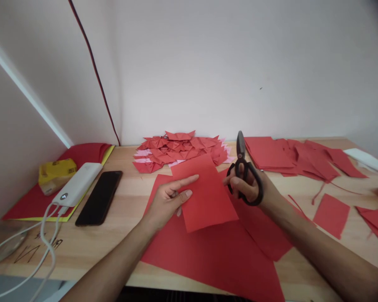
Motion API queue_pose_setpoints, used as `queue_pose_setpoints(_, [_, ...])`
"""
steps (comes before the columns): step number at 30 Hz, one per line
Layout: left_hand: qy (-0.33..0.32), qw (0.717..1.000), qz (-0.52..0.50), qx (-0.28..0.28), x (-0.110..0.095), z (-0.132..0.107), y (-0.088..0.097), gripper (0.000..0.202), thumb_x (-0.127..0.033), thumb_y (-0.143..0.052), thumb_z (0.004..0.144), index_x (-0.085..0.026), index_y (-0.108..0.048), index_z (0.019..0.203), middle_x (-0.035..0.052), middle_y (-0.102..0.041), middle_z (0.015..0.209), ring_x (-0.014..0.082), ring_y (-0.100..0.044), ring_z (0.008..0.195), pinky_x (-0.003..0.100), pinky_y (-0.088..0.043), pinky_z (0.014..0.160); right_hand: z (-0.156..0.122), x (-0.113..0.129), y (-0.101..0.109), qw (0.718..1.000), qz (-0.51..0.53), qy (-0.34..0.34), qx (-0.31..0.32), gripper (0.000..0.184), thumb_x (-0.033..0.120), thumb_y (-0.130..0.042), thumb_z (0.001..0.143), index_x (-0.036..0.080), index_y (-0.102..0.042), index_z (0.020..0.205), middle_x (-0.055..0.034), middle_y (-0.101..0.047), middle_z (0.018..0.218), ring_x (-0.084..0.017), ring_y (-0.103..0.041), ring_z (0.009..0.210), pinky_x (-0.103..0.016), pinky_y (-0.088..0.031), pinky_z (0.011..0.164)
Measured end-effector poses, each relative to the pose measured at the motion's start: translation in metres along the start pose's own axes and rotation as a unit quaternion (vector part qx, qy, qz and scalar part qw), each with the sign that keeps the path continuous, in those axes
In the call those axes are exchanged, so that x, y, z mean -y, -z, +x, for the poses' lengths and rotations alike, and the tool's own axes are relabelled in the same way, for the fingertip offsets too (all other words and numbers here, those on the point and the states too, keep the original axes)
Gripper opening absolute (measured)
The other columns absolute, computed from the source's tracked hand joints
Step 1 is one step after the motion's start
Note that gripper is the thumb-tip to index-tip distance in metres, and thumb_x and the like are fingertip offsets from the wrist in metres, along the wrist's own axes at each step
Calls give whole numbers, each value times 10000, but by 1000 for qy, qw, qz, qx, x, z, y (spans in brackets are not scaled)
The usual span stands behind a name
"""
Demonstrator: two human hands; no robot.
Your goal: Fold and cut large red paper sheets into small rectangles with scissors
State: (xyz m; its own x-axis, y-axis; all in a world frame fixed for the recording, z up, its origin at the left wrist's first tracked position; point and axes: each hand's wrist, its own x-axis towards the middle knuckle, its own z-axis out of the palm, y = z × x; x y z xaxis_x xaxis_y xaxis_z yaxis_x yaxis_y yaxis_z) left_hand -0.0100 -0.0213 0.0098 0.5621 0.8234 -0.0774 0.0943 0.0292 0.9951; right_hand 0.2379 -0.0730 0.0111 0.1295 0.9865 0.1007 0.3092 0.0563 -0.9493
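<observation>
My left hand pinches the left edge of a red paper rectangle, held a little above the wooden table. My right hand grips black scissors through the handle loops, blades closed and pointing up, just right of that paper. A large red sheet lies under both hands. A heap of folded red paper pieces lies at the back, beyond the held paper.
A stack and scatter of cut red paper sheets lies at the back right, with loose pieces to the right. At the left are a black phone, a white power bank with cables, and a yellow packet on red paper.
</observation>
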Motion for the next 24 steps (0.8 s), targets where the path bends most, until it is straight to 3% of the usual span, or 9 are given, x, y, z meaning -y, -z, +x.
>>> queue_pose_setpoints(4, [4,1000,2,-1,-1,0,-1,452,-369,-666,851,-242,-639,1284,-81,-424,453,38,-341,375,174,-239,398,-11,9,-8,995,-99,-11,33,275,442,-677,793,215,-532,849,22,-579,697,-139,-546,576,-262,-440,528])
queue_pose_setpoints(7, [4,1000,6,-4,-3,0,-1,454,-360,-661,853,-232,-636,1288,-79,-434,458,40,-348,372,175,-236,393,-11,9,-13,996,-78,-14,31,260,434,-654,815,218,-511,839,16,-581,733,-138,-543,603,-261,-446,545])
queue_pose_setpoints(12, [2,1000,10,-2,-3,-1,-1,446,-345,-657,856,-227,-637,1285,-92,-389,433,41,-336,361,175,-224,389,-5,4,-10,1000,-27,1,-1,283,430,-679,800,224,-544,939,-51,-671,1004,-189,-628,823,-299,-498,695])
queue_pose_setpoints(19, [5,1000,29,2,-4,-1,-4,452,-333,-646,858,-210,-632,1293,-82,-421,450,43,-350,373,179,-238,404,-9,17,-15,995,-89,-29,26,221,391,-642,777,216,-507,790,23,-554,698,-140,-520,592,-269,-429,546])
queue_pose_setpoints(22, [-8,999,29,11,-2,0,-3,492,-326,-651,856,-218,-596,1332,-82,-438,454,52,-415,393,178,-284,436,-8,19,-11,996,-82,-39,8,244,408,-649,760,216,-505,798,38,-513,658,-131,-486,563,-261,-396,517])
queue_pose_setpoints(24, [-23,1000,13,15,0,1,-2,510,-324,-651,856,-229,-574,1351,-53,-544,537,50,-441,414,182,-309,451,-4,21,0,995,-84,-51,-26,275,425,-675,735,215,-512,808,48,-489,636,-125,-459,549,-256,-376,504])
